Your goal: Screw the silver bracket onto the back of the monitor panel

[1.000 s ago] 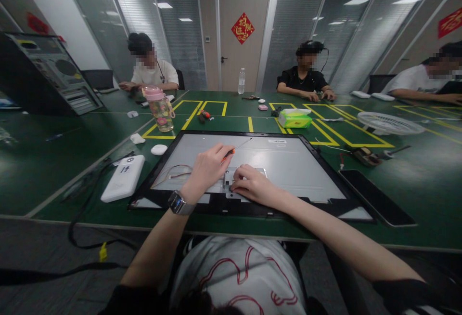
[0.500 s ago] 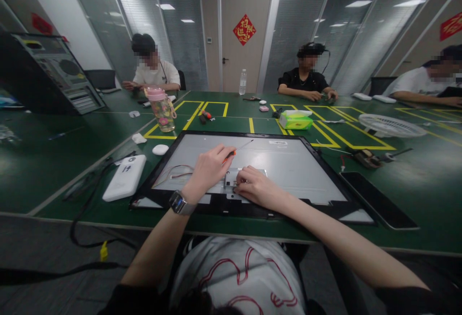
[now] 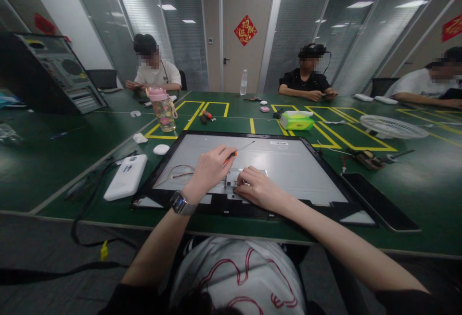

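— Grey metal, black frame: what lies in front of the person?

— A panel [image 3: 288, 165], flat on the green table [image 3: 54, 170], face down, its near edge by the table's edge. Near the middle of that edge sits a small metal bracket [image 3: 231, 180].

— And the hands?

— Both are on the panel. The left hand [image 3: 207, 170], a watch [image 3: 177, 202] on its wrist, has its fingers curled shut around a screwdriver [image 3: 236, 151]. The orange handle shows just past the knuckles, and the thin shaft points up and away toward the far right, its tip off the metal.

— The right one?

— The right hand [image 3: 258, 189] rests palm down just beside the bracket. Its fingertips are drawn together at the bracket's right edge. Whether they pinch something small I cannot tell.

— Do the hands touch?

— Close, with the bracket between them.

— What else is about?

— Thin wires [image 3: 173, 173] loop over the panel left of the left hand. A white box [image 3: 126, 176] lies just off the panel's left edge, and a black slab [image 3: 378, 200] off its right corner. Farther back stand a pink-lidded bottle [image 3: 163, 109] and a green tissue pack [image 3: 296, 120]. Three other people sit across the table, hands on their own work.
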Demonstrator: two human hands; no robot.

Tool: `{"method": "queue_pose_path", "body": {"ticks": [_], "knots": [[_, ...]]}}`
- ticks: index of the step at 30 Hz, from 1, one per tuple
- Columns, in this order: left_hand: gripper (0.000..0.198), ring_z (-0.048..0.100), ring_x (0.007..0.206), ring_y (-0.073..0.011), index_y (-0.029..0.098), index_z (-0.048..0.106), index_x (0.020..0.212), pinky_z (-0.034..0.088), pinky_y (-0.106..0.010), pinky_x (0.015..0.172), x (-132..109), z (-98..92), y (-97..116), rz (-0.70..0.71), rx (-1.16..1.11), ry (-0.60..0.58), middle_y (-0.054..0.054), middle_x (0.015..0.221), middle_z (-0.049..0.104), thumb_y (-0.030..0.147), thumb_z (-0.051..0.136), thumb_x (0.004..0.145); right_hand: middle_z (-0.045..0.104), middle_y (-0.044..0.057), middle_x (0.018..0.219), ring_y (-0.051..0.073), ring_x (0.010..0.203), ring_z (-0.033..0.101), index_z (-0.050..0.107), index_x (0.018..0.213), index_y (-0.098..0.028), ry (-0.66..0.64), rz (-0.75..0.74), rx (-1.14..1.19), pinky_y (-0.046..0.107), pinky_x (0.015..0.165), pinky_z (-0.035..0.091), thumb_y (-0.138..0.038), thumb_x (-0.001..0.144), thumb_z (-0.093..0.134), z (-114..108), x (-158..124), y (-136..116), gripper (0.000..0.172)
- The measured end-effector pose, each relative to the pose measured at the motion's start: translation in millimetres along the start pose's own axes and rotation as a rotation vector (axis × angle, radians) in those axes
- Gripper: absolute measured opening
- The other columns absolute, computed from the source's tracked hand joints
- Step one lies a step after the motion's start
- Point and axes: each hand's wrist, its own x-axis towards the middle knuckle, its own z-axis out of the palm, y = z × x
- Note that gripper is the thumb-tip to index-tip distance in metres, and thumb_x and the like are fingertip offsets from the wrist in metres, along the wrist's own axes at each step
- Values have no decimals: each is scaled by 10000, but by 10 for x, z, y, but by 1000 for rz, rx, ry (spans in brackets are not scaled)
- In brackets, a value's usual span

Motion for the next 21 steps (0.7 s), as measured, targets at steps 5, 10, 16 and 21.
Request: {"method": "queue_pose_path", "body": {"ticks": [5, 10, 16, 21], "knots": [[222, 658, 859, -168, 217, 617, 1144, 459, -245, 688, -2, -3, 0, 1, -9, -4, -38, 984, 671, 241, 487, 966, 578, 63, 798, 189, 756, 480, 722, 814, -176, -29, 4, 18, 313, 687, 383, -176, 965, 522, -12, -7, 13, 251], [218, 657, 853, -169, 217, 622, 1137, 461, -246, 685, 1, 7, 1, 2, -12, -13, -39, 980, 672, 242, 494, 962, 571, 62, 818, 182, 763, 490, 746, 860, -185, -52, 8, 112, 301, 703, 394, -180, 934, 578, -69, 6, 57, 184], [222, 659, 854, -169, 219, 626, 1138, 462, -242, 683, -5, 7, -4, 0, -7, -18, -41, 977, 674, 238, 499, 958, 581, 87, 867, 200, 811, 521, 758, 911, -176, -61, 68, 155, 316, 723, 434, -159, 921, 569, -91, -52, 25, 190], [219, 661, 860, -173, 217, 624, 1134, 464, -247, 679, -11, 12, -9, 3, -2, -24, -38, 985, 676, 240, 496, 959, 599, 101, 872, 210, 808, 551, 755, 936, -169, -34, 83, 172, 330, 714, 460, -174, 934, 541, -48, -88, 15, 215]]}}
